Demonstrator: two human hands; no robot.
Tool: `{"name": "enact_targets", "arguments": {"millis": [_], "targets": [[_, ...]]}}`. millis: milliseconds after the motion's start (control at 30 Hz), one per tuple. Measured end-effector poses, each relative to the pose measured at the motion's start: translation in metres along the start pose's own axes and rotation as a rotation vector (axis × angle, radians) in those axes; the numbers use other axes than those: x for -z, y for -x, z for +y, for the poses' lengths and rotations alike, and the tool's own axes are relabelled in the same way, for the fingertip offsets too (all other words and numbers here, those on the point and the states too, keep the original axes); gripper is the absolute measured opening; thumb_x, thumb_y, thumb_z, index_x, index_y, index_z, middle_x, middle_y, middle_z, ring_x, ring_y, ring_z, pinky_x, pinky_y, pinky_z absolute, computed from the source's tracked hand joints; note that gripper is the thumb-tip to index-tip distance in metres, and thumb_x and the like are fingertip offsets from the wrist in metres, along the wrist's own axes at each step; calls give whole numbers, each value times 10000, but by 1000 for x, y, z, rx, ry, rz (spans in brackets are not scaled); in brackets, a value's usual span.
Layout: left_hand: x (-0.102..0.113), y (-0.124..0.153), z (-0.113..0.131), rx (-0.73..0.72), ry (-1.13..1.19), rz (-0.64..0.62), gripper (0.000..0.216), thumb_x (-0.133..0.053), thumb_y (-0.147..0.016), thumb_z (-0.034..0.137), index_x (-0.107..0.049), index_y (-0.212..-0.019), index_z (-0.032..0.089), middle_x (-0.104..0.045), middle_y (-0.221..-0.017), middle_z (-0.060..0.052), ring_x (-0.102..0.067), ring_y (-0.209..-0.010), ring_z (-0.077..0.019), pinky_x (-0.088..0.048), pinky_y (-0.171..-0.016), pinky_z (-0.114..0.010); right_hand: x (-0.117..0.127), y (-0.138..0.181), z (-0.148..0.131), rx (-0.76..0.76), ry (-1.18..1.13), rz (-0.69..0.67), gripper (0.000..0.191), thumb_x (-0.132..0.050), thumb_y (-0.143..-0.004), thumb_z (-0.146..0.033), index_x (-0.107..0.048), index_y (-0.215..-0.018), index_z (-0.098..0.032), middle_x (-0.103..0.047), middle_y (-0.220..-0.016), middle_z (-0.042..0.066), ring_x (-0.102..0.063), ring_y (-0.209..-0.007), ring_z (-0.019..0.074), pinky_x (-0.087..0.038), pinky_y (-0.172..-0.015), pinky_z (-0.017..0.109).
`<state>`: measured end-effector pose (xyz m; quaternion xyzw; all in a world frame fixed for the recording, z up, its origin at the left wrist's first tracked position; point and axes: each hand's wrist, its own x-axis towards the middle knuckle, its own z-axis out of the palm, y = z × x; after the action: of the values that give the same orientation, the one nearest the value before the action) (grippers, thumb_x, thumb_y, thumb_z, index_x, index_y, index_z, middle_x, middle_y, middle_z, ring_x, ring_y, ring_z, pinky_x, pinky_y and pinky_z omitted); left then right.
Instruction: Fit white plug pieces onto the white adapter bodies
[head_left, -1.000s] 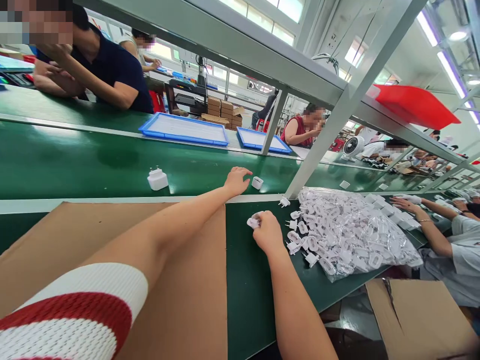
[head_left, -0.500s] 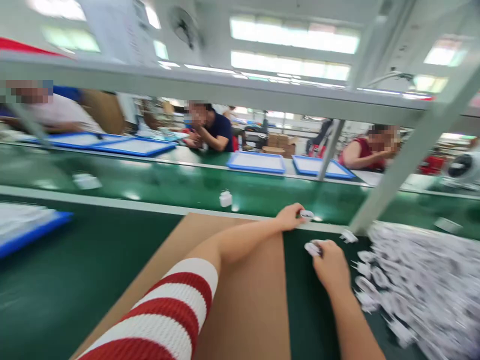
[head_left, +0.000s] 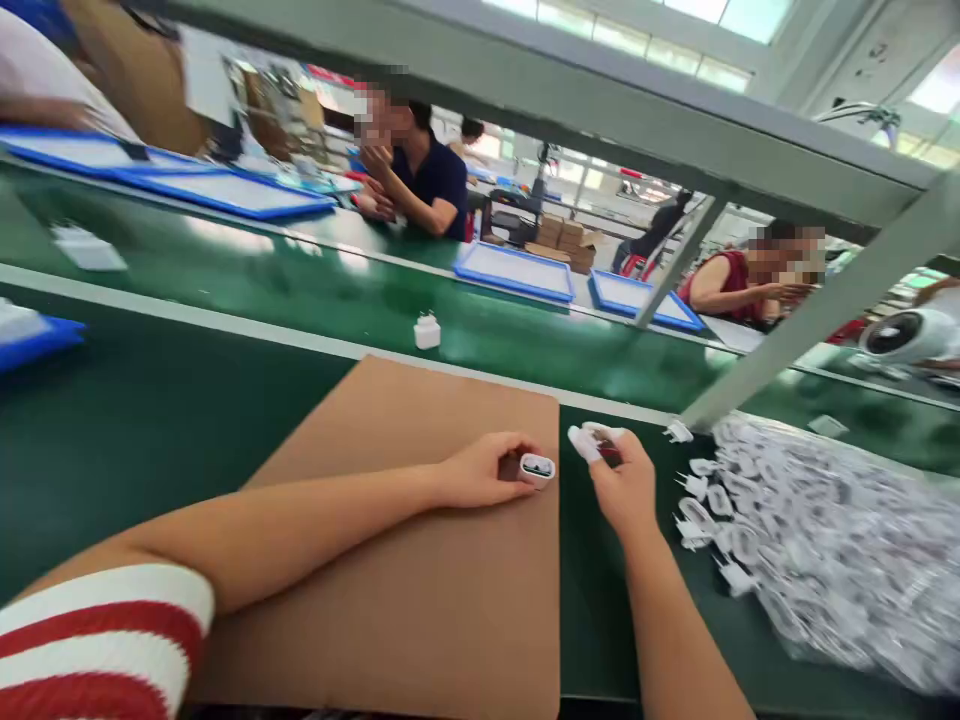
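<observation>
My left hand [head_left: 487,472] is above the brown cardboard sheet [head_left: 420,580], its thumb and fingers closed around a white charger housing [head_left: 537,468]. The housing's hollow end faces me, with something dark green and metallic inside. To its right, over the dark green tabletop, is my right hand [head_left: 619,470], with white coverings on the thumb and fingertips. Those tips are brought close together in a pinch. A little red shows between the fingers, but what they hold, if anything, is too small to make out.
On the right lies a heap of white plugs and cables in clear plastic [head_left: 832,560]. A white plug [head_left: 427,331] stands on the green belt [head_left: 300,290] beyond. A slanted metal post [head_left: 795,330] rises at right. Co-workers sit behind blue-rimmed trays [head_left: 514,272]; a blue tray [head_left: 45,340] is left.
My left hand has drawn back from the belt's edge to the cardboard with the charger housing. My right hand has shifted slightly left and up in view. The camera has tilted.
</observation>
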<state>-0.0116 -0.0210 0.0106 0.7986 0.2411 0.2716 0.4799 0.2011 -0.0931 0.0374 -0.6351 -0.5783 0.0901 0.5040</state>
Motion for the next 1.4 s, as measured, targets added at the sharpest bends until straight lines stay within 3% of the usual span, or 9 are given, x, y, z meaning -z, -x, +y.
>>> {"name": "enact_targets", "arguments": {"millis": [133,267,500,867,1033,1167,1267,1400], "targets": [[2,-7,-6,-21,-21,-26,382,-749,-781,424,-701,-1087,202,-727,-1019,-53,-651,-943,-224,-505,-836,-333,-13,9,-11,106,-13,-82,204,-590,-899,-270,-708,-1060,-227,-672,-987,44,-644,-905,176,-530,-829,328],[3,-11,-7,-28,-51,-36,294,-714,-809,470,-717,-916,197,-704,-846,-19,-611,-815,-196,-473,-738,-300,-17,19,-26,290,196,-217,377,-464,-826,-61,-673,-1099,-217,-657,-1012,62,-584,-977,212,-505,-843,359],[5,-12,-8,-59,-67,-81,260,-684,-833,446,-708,-864,190,-654,-817,-12,-573,-792,-184,-429,-734,-292,-18,23,-33,402,442,-309,317,-465,-769,-26,-634,-981,-189,-592,-908,71,-499,-851,230,-433,-749,357],[4,-13,-9,-45,-73,-68,267,-702,-800,436,-697,-808,169,-624,-776,-3,-573,-796,-185,-413,-719,-279,-24,14,-33,343,471,-333,266,-476,-626,14,-557,-758,-202,-502,-740,18,-443,-716,191,-365,-683,316],[3,-13,-9,-9,-28,-62,293,-713,-782,458,-717,-839,171,-665,-804,-9,-604,-806,-196,-431,-713,-278,-24,9,-34,334,528,-362,217,-483,-595,-9,-507,-681,-207,-479,-705,0,-445,-695,176,-385,-774,344],[3,-12,-7,-2,-68,-53,291,-703,-780,470,-711,-806,181,-657,-769,3,-600,-781,-192,-429,-689,-273,-24,9,-34,328,531,-346,210,-483,-596,-21,-520,-681,-210,-488,-718,-1,-470,-717,178,-397,-873,381],[2,-11,-4,8,-55,-30,308,-700,-777,490,-717,-811,185,-688,-784,-2,-623,-808,-205,-451,-695,-274,-26,13,-29,271,471,-306,205,-500,-610,-39,-559,-702,-213,-497,-728,4,-495,-736,192,-416,-864,393],[-2,-8,-2,28,0,-7,341,-723,-761,496,-729,-922,195,-738,-872,-17,-658,-849,-224,-505,-738,-293,-31,24,-20,177,290,-205,305,-550,-688,-72,-665,-920,-232,-589,-809,13,-571,-831,216,-428,-930,431]]}}
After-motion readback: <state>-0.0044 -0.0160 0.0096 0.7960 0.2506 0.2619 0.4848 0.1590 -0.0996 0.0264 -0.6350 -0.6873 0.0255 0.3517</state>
